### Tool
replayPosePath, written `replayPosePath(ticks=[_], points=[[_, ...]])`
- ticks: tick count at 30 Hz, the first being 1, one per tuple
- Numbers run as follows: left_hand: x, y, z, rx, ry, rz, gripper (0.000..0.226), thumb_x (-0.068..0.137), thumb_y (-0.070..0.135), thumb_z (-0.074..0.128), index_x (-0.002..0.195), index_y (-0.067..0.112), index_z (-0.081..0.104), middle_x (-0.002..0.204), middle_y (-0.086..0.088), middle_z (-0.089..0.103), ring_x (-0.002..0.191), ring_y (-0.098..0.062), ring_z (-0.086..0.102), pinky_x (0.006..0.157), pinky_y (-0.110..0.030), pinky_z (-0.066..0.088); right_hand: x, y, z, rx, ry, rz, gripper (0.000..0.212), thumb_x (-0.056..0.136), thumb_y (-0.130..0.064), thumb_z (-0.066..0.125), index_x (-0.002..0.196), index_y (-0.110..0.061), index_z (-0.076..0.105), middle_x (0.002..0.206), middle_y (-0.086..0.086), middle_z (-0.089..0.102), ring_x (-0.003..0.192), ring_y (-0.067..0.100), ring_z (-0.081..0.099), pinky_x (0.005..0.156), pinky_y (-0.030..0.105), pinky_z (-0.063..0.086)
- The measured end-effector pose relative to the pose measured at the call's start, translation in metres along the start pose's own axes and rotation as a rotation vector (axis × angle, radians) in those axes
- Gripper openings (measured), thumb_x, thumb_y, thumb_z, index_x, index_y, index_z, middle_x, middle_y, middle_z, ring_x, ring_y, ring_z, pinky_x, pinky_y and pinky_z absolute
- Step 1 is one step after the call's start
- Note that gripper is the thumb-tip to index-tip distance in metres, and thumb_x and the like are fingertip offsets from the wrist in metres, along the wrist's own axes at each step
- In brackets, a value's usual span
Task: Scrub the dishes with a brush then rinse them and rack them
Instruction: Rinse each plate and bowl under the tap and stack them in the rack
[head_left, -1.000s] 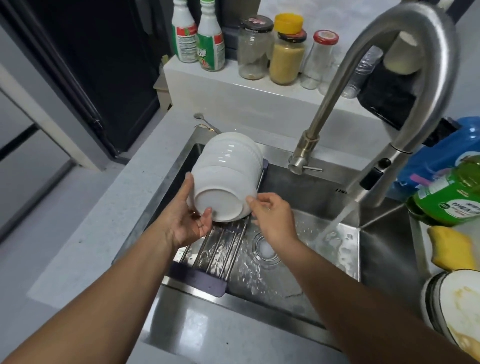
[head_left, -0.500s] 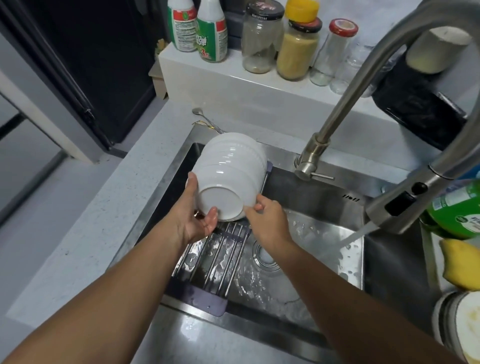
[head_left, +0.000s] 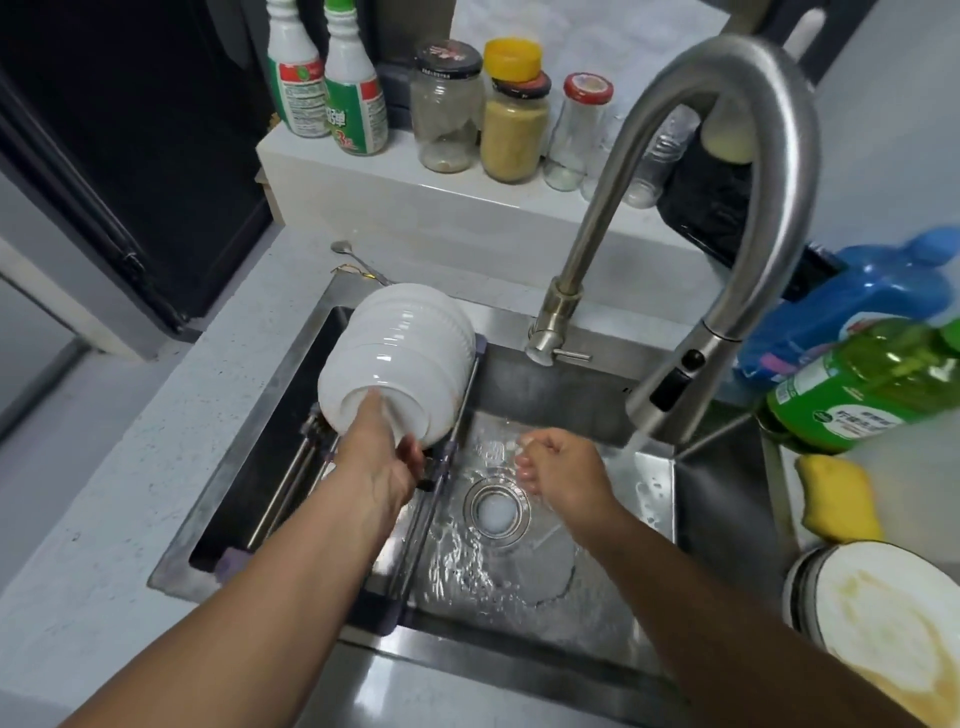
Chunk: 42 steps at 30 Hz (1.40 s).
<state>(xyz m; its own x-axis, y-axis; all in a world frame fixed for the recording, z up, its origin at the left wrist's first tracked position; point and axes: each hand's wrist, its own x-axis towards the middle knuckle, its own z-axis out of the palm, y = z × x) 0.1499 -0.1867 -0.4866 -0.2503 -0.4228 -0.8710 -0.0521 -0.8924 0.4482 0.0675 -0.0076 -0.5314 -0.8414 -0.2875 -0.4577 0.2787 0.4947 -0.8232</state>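
Note:
Several white ribbed bowls (head_left: 410, 353) lie nested on their side on a roll-up rack (head_left: 291, 483) over the left part of the steel sink (head_left: 727, 499). My left hand (head_left: 379, 462) presses against the base of the nearest bowl, fingers stretched up it and thumb by its lower rim. My right hand (head_left: 561, 467) hovers over the basin beside the drain (head_left: 493, 512), fingers loosely curled and holding nothing. Water runs from the faucet (head_left: 727, 208) just right of that hand. Dirty stained plates (head_left: 883, 634) are stacked at the right edge. No brush is in view.
A yellow sponge (head_left: 831, 493), a green soap bottle (head_left: 857, 384) and a blue bottle (head_left: 857, 306) crowd the counter right of the sink. Jars (head_left: 514, 124) and two spray bottles (head_left: 327, 93) line the back ledge. A spoon (head_left: 345, 249) lies behind the sink.
My right hand has let go of the bowl and moved right over the basin near the water stream. My left hand has shifted onto the bowl's base. The bowls stay on the rack.

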Motion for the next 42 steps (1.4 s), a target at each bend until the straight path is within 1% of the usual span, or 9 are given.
replayPosePath(ticks=[3, 10, 14, 23, 27, 31, 34, 37, 42], points=[[-0.018, -0.027, 0.016, 0.063, -0.08, -0.011, 0.031, 0.103, 0.042, 0.056, 0.112, 0.012, 0.053, 0.076, -0.004, 0.052, 0.049, -0.009, 0.048, 0.032, -0.012, 0.039, -0.009, 0.006, -0.031, 0.071, 0.037, 0.043, 0.013, 0.101, -0.009, 0.06, 0.1, -0.002, 0.071, 0.078, 0.01, 0.071, 0.064, 0.017, 0.066, 0.058, 0.022, 0.059], [-0.037, -0.114, 0.034, 0.36, -0.208, -0.105, 0.023, 0.102, 0.0, 0.035, 0.105, 0.011, 0.055, 0.069, -0.006, 0.056, 0.038, -0.008, 0.055, 0.035, -0.016, 0.042, -0.025, 0.026, -0.099, -0.071, 0.002, -0.019, 0.021, 0.092, -0.009, 0.066, 0.105, -0.019, 0.079, 0.094, 0.002, 0.079, 0.087, 0.023, 0.073, 0.091, 0.046, 0.06], [-0.058, -0.167, 0.045, 0.508, -0.289, -0.152, 0.03, 0.106, -0.001, 0.032, 0.095, 0.014, 0.055, 0.054, -0.002, 0.057, 0.035, -0.006, 0.054, 0.033, -0.014, 0.04, -0.04, 0.032, -0.145, -0.148, 0.057, -0.062, 0.019, 0.097, -0.01, 0.065, 0.111, -0.016, 0.076, 0.092, -0.005, 0.076, 0.077, 0.011, 0.07, 0.07, 0.02, 0.055], [-0.11, -0.251, 0.092, 0.9, -0.593, -0.109, 0.026, 0.1, 0.001, 0.048, 0.079, 0.012, 0.058, 0.057, -0.003, 0.055, 0.046, -0.011, 0.048, 0.04, -0.017, 0.039, -0.068, 0.055, -0.232, -0.151, 0.212, -0.102, 0.016, 0.094, -0.014, 0.066, 0.104, -0.02, 0.078, 0.085, -0.006, 0.072, 0.071, 0.009, 0.065, 0.071, 0.026, 0.054], [-0.121, -0.279, 0.111, 1.11, -0.667, 0.101, 0.012, 0.102, 0.013, 0.058, 0.09, 0.01, 0.058, 0.071, -0.009, 0.059, 0.053, -0.016, 0.052, 0.047, -0.023, 0.046, -0.075, 0.065, -0.259, -0.084, 0.248, -0.08, 0.022, 0.091, -0.01, 0.066, 0.081, -0.03, 0.073, 0.08, -0.007, 0.075, 0.076, 0.015, 0.068, 0.087, 0.043, 0.059], [-0.121, -0.302, 0.123, 1.502, -0.767, 0.508, 0.036, 0.096, 0.043, 0.064, 0.076, 0.014, 0.056, 0.074, -0.013, 0.065, 0.067, -0.027, 0.062, 0.069, -0.033, 0.049, -0.077, 0.075, -0.279, -0.026, 0.255, -0.08, 0.012, 0.079, -0.022, 0.065, 0.079, -0.028, 0.075, 0.076, -0.005, 0.073, 0.073, 0.018, 0.067, 0.088, 0.052, 0.06], [-0.121, -0.312, 0.128, 1.75, -0.772, 0.682, 0.044, 0.092, 0.056, 0.061, 0.095, 0.013, 0.058, 0.098, -0.011, 0.071, 0.095, -0.032, 0.068, 0.077, -0.035, 0.051, -0.078, 0.08, -0.287, 0.01, 0.254, -0.06, 0.013, 0.074, -0.028, 0.062, 0.077, -0.029, 0.075, 0.078, -0.001, 0.075, 0.072, 0.021, 0.067, 0.086, 0.053, 0.059], [-0.128, -0.314, 0.132, 1.928, -0.73, 0.816, 0.036, 0.099, 0.04, 0.053, 0.121, 0.011, 0.054, 0.121, -0.014, 0.067, 0.113, -0.035, 0.064, 0.092, -0.041, 0.052, -0.079, 0.082, -0.291, 0.02, 0.253, -0.047, 0.012, 0.078, -0.027, 0.063, 0.084, -0.027, 0.073, 0.082, 0.003, 0.076, 0.069, 0.02, 0.066, 0.08, 0.051, 0.058], [-0.137, -0.321, 0.132, 2.13, -0.659, 0.948, 0.031, 0.102, 0.016, 0.043, 0.132, 0.006, 0.043, 0.127, -0.018, 0.064, 0.116, -0.039, 0.063, 0.081, -0.039, 0.041, -0.08, 0.083, -0.295, 0.022, 0.274, -0.029, 0.018, 0.094, -0.011, 0.062, 0.088, -0.025, 0.072, 0.077, 0.005, 0.072, 0.067, 0.019, 0.061, 0.069, 0.043, 0.055]])
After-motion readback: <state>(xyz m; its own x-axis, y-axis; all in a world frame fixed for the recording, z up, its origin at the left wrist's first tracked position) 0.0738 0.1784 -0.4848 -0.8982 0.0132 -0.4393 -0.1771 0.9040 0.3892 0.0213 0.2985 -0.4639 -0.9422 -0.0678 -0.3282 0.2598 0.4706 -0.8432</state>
